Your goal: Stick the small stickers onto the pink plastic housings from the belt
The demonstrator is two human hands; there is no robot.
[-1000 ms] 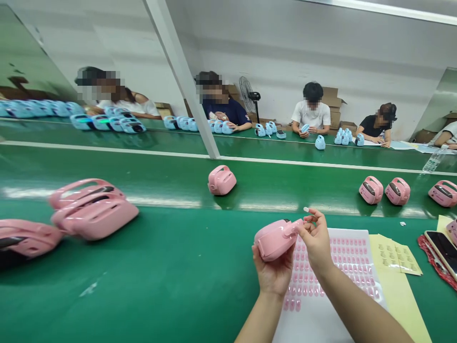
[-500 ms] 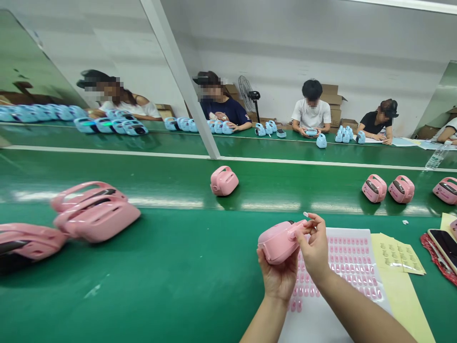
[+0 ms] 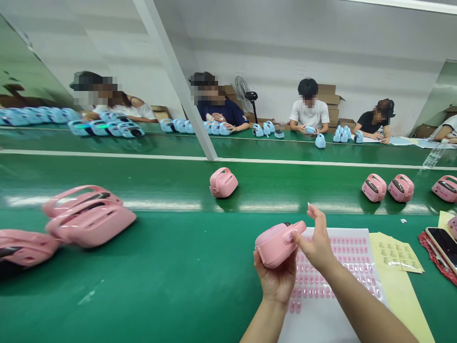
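Note:
My left hand (image 3: 276, 281) grips a pink handled device (image 3: 273, 245), shaped like a small portable speaker, from below and holds it tilted above the table. My right hand (image 3: 317, 240) has its thumb against the device's side at the base of the handle, its fingers raised and apart. A tiny white piece (image 3: 309, 205) clings to a fingertip of that hand. Under both hands lies a white sheet (image 3: 321, 317) with rows of small pink glossy stickers (image 3: 348, 259); some places in the lowest row are bare.
Pink devices stand at left (image 3: 91, 221), on the green strip ahead (image 3: 223, 182) and at right (image 3: 402, 188). Yellow label sheets (image 3: 402, 255) and a phone (image 3: 442, 243) lie at right. Across the bench, several people handle blue devices (image 3: 130, 129) beyond a slanted white post (image 3: 178, 81).
My right fingers have lifted and spread away from the device's handle, while the thumb stays at its side. The white piece has risen with the fingertip. The view has shifted slightly.

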